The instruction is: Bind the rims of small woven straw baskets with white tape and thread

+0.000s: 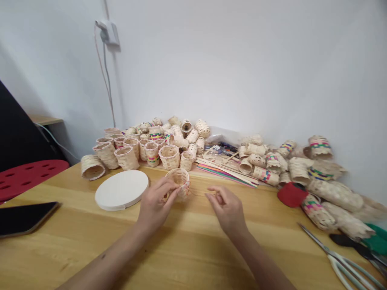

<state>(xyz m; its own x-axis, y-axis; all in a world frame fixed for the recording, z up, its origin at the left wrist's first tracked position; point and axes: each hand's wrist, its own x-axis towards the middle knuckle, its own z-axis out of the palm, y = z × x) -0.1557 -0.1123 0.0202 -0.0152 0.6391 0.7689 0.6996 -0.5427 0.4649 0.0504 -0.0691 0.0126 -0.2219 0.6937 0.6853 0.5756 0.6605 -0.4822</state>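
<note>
Both bare forearms reach forward; the left hand [157, 201] curls in a closed grip, and the right hand [226, 207] pinches thumb to fingertips.

Heap of woven baskets [169, 145] at the wooden desk's [187, 245] back.
Before it a lone woven basket [180, 179] stands right of the round white disc [121, 189]; black phone [24, 218] far left, metal scissors [341, 257] far right.

Two hands are counted at lower centre, a left hand [157, 204] and a right hand [227, 208], with one small woven basket [180, 180]. One white disc [121, 189], one dark phone [24, 217] and one red stool [30, 175] are seen at left. The piled baskets [169, 156] across the middle are too many to be counted. One pair of pale-handled scissors [341, 262] is seen lower right.
</note>
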